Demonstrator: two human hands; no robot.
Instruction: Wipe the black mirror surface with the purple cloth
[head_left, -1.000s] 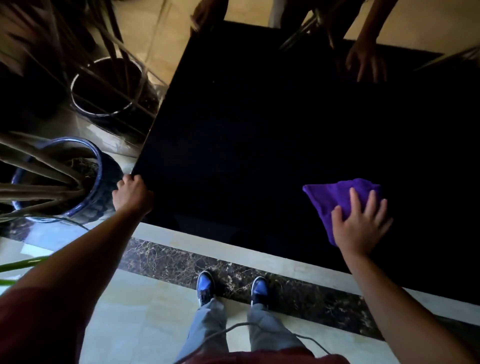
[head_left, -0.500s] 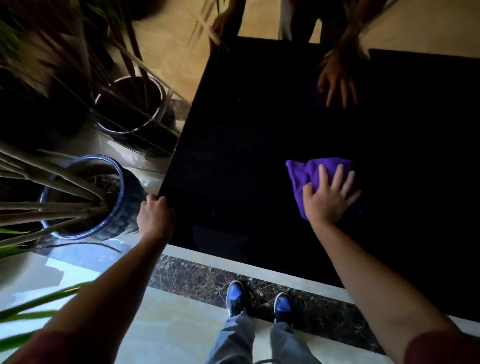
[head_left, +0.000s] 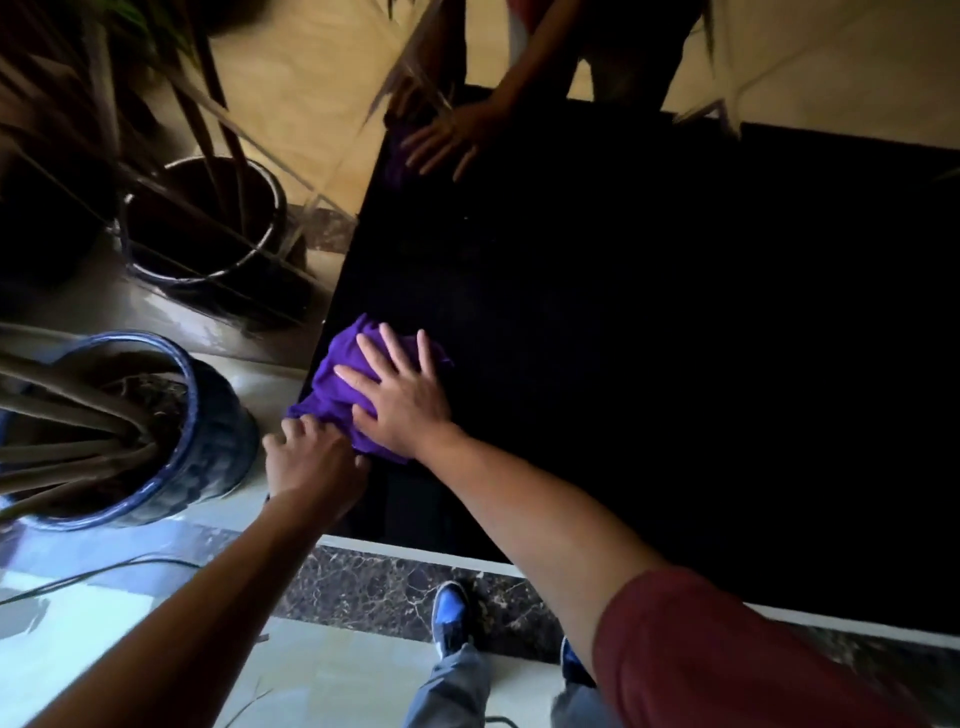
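Note:
The black mirror surface (head_left: 649, 338) fills the middle and right of the view, dark and glossy. A crumpled purple cloth (head_left: 337, 387) lies at its left edge, low down. My right hand (head_left: 400, 392) presses flat on the cloth, fingers spread. My left hand (head_left: 306, 462) grips the mirror's left edge just below the cloth, its fingers touching the cloth's lower corner. A reflection of my hand and cloth shows near the mirror's top left.
A blue glazed plant pot (head_left: 156, 431) with thick stems stands just left of my left hand. A darker pot (head_left: 208, 228) appears behind it. A marble border strip (head_left: 395, 587) runs along the floor below the mirror, with my blue shoes (head_left: 449, 618) on it.
My right hand has swept the purple cloth leftward across the mirror to its left edge. The view has shifted left. My left hand has stayed at the edge.

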